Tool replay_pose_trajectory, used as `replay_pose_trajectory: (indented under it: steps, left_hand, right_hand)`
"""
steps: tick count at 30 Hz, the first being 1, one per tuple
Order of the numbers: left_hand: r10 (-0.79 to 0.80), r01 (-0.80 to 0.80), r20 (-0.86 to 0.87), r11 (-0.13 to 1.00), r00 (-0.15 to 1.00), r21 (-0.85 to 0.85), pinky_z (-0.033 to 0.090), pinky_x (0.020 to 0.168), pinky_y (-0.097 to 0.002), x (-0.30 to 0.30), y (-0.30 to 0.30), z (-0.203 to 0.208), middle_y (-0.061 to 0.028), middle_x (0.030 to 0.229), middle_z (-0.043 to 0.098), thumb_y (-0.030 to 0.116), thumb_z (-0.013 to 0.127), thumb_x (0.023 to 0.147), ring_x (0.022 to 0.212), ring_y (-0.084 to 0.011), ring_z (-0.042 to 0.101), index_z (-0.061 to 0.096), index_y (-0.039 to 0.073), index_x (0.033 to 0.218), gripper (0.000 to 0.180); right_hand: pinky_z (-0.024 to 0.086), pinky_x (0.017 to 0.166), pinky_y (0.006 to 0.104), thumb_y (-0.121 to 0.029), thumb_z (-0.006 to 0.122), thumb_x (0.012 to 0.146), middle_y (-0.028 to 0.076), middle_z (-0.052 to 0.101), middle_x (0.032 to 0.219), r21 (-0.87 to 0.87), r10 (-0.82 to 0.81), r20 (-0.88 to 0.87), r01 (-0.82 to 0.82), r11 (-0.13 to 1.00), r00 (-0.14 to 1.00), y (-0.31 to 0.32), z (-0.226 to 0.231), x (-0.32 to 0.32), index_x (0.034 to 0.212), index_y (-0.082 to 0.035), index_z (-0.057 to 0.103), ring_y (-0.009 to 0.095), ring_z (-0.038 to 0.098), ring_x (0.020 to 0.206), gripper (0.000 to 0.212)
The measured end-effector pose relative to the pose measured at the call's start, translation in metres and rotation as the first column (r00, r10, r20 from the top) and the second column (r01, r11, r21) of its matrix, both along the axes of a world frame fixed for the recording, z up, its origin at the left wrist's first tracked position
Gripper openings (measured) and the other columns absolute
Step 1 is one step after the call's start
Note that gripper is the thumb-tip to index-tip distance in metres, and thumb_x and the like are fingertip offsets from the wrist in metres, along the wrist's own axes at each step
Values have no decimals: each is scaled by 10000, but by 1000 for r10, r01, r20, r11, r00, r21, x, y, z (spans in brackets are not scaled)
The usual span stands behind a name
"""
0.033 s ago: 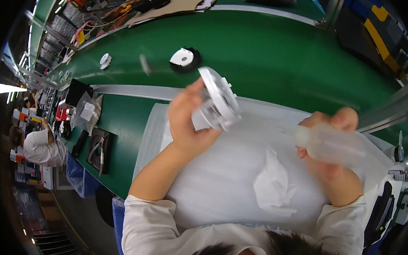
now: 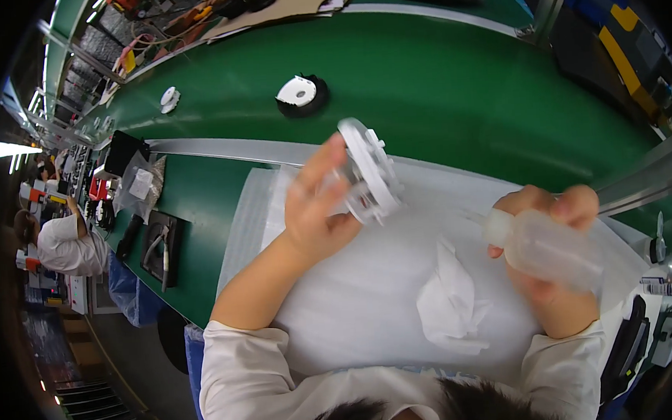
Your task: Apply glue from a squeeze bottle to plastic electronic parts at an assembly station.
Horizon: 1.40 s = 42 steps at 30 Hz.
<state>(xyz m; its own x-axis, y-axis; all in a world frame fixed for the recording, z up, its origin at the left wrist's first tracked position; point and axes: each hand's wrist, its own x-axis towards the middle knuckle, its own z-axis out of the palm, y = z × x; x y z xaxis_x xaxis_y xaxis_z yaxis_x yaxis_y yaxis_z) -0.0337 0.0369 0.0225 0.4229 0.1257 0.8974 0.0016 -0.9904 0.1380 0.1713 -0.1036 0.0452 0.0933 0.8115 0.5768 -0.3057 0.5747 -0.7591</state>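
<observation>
On the left I watch the left hand point(image 2: 313, 215) grip a white part point(image 2: 370, 168), fingers curled; the right hand point(image 2: 534, 199) wraps a translucent bottle point(image 2: 551, 247). I'd hold both steady.

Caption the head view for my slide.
Left hand holds a white part, right hand a translucent bottle, over white sheeting.

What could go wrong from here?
- The white part is held up by the left hand alone; it could slip onto the white sheet.
- The translucent bottle is tilted in the right hand; any liquid inside might drip.
</observation>
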Motion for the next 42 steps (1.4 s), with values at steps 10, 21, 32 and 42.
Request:
replay_pose_trajectory:
  steps: [10, 21, 32, 42]
  left_hand:
    - [93, -108, 57, 915, 994, 389, 439, 808, -440, 14, -20, -8, -109, 962, 536, 13, 511, 760, 816, -269, 592, 383, 116, 1073, 354]
    - [126, -148, 81, 912, 989, 383, 359, 890, -467, 11, -30, -10, -78, 948, 547, 112, 478, 812, 869, -248, 570, 381, 134, 1067, 274]
    - [157, -172, 70, 916, 985, 363, 322, 894, -478, 10, -35, -7, -53, 942, 546, 148, 472, 828, 882, -227, 564, 367, 151, 1052, 247]
    - [181, -207, 107, 915, 978, 347, 338, 872, -471, 11, -36, -7, -57, 932, 544, 158, 462, 845, 844, -220, 558, 374, 148, 1050, 224]
  right_hand:
    - [353, 456, 249, -258, 764, 590, 100, 531, 772, 326, -316, 425, 182, 928, 849, -8, 20, -11, 966, -136, 512, 161, 462, 510, 469]
    - [307, 437, 248, -276, 729, 610, 68, 532, 725, 466, -471, 441, 254, 848, 764, -3, 13, -15, 911, -128, 549, 144, 437, 468, 380]
    - [308, 538, 326, -309, 689, 676, 104, 516, 752, 467, -462, 606, 181, 866, 647, -13, 21, -12, 976, -138, 459, 189, 437, 561, 415]
    - [309, 537, 322, -304, 674, 691, 108, 521, 744, 474, -482, 624, 192, 859, 616, -16, 21, -14, 982, -148, 454, 180, 443, 538, 396]
